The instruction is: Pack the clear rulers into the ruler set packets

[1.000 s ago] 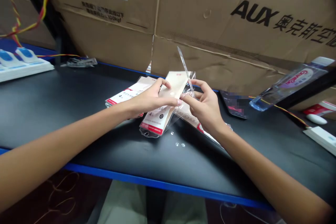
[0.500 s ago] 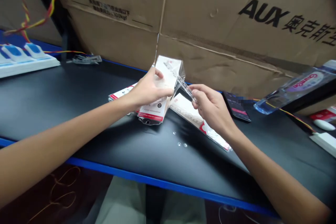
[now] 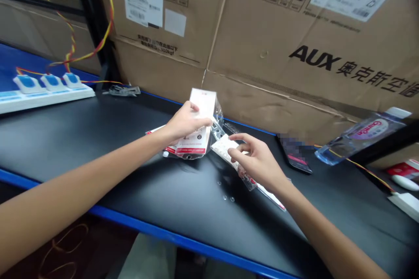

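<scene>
My left hand [image 3: 186,124] is closed on a clear plastic packet with a white and red card [image 3: 196,143] in it, thumb across its front. A second red-edged packet [image 3: 151,132] lies partly hidden beneath that hand. My right hand [image 3: 257,159] hovers with thumb and index finger apart, just over another white packet [image 3: 225,149] with red print and clear wrapping. Its fingertips are close to that packet; whether they touch it I cannot tell. Between the hands is a clear plastic piece [image 3: 217,129] with holes. Three tiny clear discs [image 3: 224,198] lie on the black tabletop.
A large cardboard box [image 3: 262,56] stands along the back edge. To the right are a phone [image 3: 294,154], a clear bottle [image 3: 360,137] lying tilted, and a white plug block [image 3: 406,207]. At left are a power strip [image 3: 49,98] and clear plastic scraps [image 3: 124,90].
My right hand has let go of the clear plastic piece and moved lower, its fingers spreading. The left hand still holds its packet. The camera view has tilted up.
</scene>
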The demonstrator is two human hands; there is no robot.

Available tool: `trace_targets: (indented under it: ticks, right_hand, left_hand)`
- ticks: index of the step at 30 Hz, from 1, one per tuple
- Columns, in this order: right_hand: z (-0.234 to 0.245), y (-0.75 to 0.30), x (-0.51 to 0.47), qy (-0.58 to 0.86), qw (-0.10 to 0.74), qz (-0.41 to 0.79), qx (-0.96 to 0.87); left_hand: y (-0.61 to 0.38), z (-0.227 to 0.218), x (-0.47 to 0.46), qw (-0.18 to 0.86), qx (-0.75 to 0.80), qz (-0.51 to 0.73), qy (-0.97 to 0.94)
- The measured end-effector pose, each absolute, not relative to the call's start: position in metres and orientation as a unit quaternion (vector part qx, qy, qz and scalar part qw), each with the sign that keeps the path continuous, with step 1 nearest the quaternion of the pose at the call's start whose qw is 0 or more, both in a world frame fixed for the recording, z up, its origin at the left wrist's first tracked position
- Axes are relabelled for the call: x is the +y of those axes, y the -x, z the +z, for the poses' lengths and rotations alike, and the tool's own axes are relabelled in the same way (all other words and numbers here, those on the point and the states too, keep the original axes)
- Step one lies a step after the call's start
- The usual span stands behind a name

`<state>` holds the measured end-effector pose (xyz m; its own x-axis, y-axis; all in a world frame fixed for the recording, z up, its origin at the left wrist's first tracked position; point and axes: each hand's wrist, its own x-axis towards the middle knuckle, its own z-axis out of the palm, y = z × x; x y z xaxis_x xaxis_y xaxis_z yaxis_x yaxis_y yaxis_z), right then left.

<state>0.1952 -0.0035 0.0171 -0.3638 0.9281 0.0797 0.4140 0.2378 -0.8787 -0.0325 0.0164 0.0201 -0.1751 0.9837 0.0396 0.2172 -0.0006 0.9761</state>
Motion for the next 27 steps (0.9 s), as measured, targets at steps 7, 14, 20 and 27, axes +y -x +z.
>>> trace_targets:
  ticks: [7, 14, 20, 27]
  right_hand:
    - [0.019, -0.191, -0.004, 0.388, 0.49, 0.495, -0.603]
    - [0.016, -0.192, -0.014, 0.222, 0.41, 0.487, -0.739]
    - [0.021, -0.2, -0.012, 0.183, 0.371, 0.398, -0.818]
    - [0.01, -0.197, -0.007, 0.246, 0.41, 0.287, -0.83]
  left_hand:
    - [0.015, 0.016, 0.0, 0.507, 0.518, 0.432, -0.537]
    - [0.019, 0.016, 0.007, 0.511, 0.536, 0.484, -0.467]
    - [0.019, 0.017, 0.009, 0.522, 0.534, 0.486, -0.454]
    - [0.016, 0.022, -0.001, 0.566, 0.495, 0.429, -0.501]
